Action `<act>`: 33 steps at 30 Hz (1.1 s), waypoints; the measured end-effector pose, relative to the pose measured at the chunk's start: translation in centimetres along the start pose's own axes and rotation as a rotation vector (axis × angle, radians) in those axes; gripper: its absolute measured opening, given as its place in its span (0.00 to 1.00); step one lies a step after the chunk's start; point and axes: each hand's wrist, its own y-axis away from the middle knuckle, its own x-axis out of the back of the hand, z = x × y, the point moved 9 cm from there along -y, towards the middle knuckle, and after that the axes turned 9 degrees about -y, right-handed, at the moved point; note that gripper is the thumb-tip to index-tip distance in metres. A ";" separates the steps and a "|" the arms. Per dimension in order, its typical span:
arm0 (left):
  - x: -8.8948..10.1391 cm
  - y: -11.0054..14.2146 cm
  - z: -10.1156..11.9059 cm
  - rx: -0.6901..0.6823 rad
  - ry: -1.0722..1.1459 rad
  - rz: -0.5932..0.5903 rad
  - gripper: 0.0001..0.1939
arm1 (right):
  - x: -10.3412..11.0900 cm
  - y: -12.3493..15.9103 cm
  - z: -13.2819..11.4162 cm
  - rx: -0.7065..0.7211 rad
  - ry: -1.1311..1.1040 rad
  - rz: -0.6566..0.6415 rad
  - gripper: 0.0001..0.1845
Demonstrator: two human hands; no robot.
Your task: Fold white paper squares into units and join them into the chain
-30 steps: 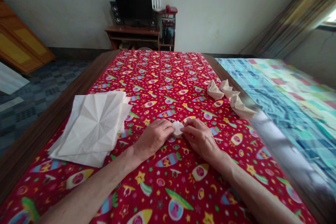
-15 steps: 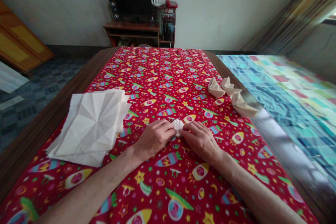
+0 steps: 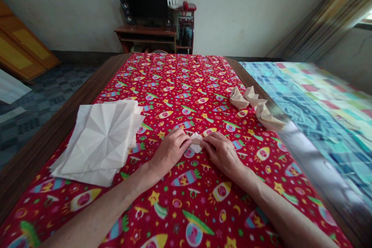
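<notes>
A small folded white paper piece [image 3: 196, 142] lies on the red rocket-print cloth [image 3: 186, 93] in front of me. My left hand [image 3: 170, 150] pinches its left side with curled fingers. Its right side is pinched by my right hand [image 3: 222, 152]. Both hands rest on the cloth, and most of the paper is hidden between the fingertips.
A stack of creased white paper sheets [image 3: 100, 139] lies to the left. Three folded paper boats [image 3: 255, 106] sit near the table's right edge. A patchwork-covered bed [image 3: 319, 116] lies to the right. A desk with a monitor [image 3: 148, 7] stands against the far wall.
The paper piece stood up between my fingers half a second ago and is now pressed lower and flatter. Both hands stay in nearly the same spot.
</notes>
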 end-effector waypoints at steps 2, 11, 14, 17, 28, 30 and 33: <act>-0.2 -0.2 -0.3 0.036 -0.025 -0.007 0.09 | 0.0 -0.1 -0.2 -0.016 0.050 -0.001 0.10; -0.3 -0.4 -0.5 0.091 -0.132 -0.080 0.08 | -0.3 -0.7 -0.6 -0.009 0.223 -0.056 0.10; -0.3 -0.4 -0.5 0.088 -0.152 -0.085 0.08 | -0.4 -1.0 -0.3 -0.016 0.249 -0.088 0.10; -0.2 -0.3 -0.5 0.083 -0.177 -0.072 0.08 | -0.4 -1.3 0.1 -0.031 0.268 -0.129 0.11; 0.0 -0.7 -0.6 0.103 -0.174 -0.057 0.13 | -0.5 -2.0 0.6 -0.062 0.306 -0.189 0.19; -0.1 -0.8 -1.0 0.130 -0.186 -0.076 0.14 | -0.4 -2.0 0.9 -0.093 0.296 -0.185 0.18; 0.2 -0.7 -1.7 0.179 -0.212 -0.091 0.13 | -0.4 -2.1 1.4 -0.125 0.249 -0.202 0.16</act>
